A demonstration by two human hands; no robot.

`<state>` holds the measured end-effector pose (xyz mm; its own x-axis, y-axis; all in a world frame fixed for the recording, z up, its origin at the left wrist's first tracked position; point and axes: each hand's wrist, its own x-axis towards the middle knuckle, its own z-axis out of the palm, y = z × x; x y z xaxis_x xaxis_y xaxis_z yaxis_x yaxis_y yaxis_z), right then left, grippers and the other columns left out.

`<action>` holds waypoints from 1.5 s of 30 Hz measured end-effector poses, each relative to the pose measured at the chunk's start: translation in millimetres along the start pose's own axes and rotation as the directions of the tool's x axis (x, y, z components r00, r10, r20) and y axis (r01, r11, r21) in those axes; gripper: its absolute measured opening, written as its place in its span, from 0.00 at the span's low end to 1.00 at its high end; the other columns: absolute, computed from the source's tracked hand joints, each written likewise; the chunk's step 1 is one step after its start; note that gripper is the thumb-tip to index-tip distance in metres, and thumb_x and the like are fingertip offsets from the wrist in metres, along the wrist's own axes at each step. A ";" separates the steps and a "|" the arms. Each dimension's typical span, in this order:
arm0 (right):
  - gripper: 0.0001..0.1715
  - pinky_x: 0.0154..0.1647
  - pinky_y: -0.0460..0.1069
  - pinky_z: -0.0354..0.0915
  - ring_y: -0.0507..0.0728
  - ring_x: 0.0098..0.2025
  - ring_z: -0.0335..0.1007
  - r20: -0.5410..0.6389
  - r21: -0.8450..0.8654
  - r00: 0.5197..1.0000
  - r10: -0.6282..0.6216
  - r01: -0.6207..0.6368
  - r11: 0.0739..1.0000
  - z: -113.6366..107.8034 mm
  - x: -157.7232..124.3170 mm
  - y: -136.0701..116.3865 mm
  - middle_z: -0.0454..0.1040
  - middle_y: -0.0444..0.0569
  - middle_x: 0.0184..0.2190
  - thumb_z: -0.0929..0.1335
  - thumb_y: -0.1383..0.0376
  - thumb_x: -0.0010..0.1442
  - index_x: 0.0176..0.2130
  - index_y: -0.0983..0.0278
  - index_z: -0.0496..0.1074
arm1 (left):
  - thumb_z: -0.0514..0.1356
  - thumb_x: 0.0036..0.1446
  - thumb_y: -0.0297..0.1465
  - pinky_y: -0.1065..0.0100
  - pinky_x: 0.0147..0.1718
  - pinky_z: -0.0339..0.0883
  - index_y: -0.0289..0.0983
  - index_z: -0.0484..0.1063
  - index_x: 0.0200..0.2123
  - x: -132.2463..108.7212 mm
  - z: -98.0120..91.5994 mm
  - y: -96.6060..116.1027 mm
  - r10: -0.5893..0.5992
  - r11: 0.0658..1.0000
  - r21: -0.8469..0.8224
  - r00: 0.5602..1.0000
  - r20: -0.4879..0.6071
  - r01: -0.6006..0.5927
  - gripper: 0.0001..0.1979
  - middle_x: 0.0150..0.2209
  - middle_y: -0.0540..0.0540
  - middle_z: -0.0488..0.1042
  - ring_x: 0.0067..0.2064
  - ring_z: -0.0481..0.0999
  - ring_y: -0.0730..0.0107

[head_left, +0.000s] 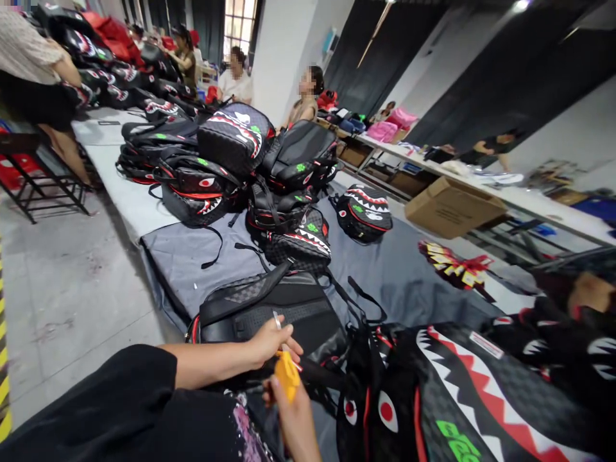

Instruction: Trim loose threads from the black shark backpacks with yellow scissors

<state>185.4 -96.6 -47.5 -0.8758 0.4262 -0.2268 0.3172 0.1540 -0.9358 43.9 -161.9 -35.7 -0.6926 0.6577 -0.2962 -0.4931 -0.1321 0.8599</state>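
My left hand (269,341) is closed above a black backpack (264,311) that lies on the table with its padded back up. A thin whitish strip (276,319) sticks up between its thumb and fingers. Just below, my right hand (297,414) grips a yellow tool (287,377), somewhat blurred, its exact kind unclear. The tool's upper end is close to the left fingers; I cannot tell whether it joins the strip. Right of my hands stands a checkered backpack (462,385) with a printed shark mouth, next to a black one with red eyes (387,410).
Several shark-print backpacks (235,138) are piled farther up the cloth-covered table (178,256). A smaller bag (364,213) sits to their right. Beyond are a cardboard box (455,206) and a long bench. A stool (41,173) and a standing person (33,58) are at left; others sit behind.
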 end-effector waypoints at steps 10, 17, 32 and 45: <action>0.34 0.37 0.51 0.67 0.58 0.31 0.72 -0.023 0.021 1.000 -0.018 0.018 1.000 -34.6 7.5 -12.9 0.76 0.52 0.28 0.60 0.38 0.60 0.33 0.65 0.72 | 0.56 0.60 0.45 0.54 0.56 0.61 0.35 0.51 0.67 -10.2 -85.0 32.2 0.115 0.628 0.778 0.991 -0.064 -0.022 0.37 0.60 0.34 0.67 0.61 0.66 0.52; 0.26 0.32 0.49 0.62 0.59 0.29 0.73 -0.099 -0.433 0.990 0.105 -0.138 0.891 -90.7 30.6 -23.5 0.74 0.49 0.24 0.63 0.46 0.61 0.40 0.64 0.74 | 0.60 0.59 0.44 0.47 0.59 0.54 0.31 0.45 0.69 27.6 -140.1 -3.4 0.340 -0.078 0.987 0.934 -0.107 0.142 0.43 0.67 0.26 0.51 0.66 0.55 0.41; 0.26 0.31 0.48 0.62 0.57 0.32 0.72 0.080 -0.826 0.983 0.167 -0.028 0.563 -74.9 116.3 -64.0 0.77 0.59 0.34 0.57 0.54 0.70 0.47 0.72 0.71 | 0.45 0.68 0.43 0.69 0.24 0.73 0.34 0.66 0.46 -7.4 -155.6 -17.2 -0.252 0.967 -0.030 0.922 -0.296 0.254 0.20 0.29 0.41 0.79 0.26 0.79 0.66; 0.20 0.21 0.45 0.59 0.52 0.18 0.65 0.320 -0.746 0.858 0.402 -0.033 0.665 -39.1 91.1 -97.0 0.71 0.47 0.21 0.59 0.54 0.68 0.34 0.66 0.68 | 0.39 0.69 0.43 0.66 0.25 0.73 0.28 0.71 0.45 9.3 -180.5 -17.0 -0.522 0.847 -0.224 0.836 -0.168 0.483 0.29 0.29 0.36 0.79 0.27 0.79 0.62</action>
<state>89.1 -37.8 33.1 -0.7399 0.1421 -0.6575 0.5117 0.7535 -0.4129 -49.2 -287.4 -128.2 -0.4105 0.4946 -0.7661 -0.8698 0.0398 0.4918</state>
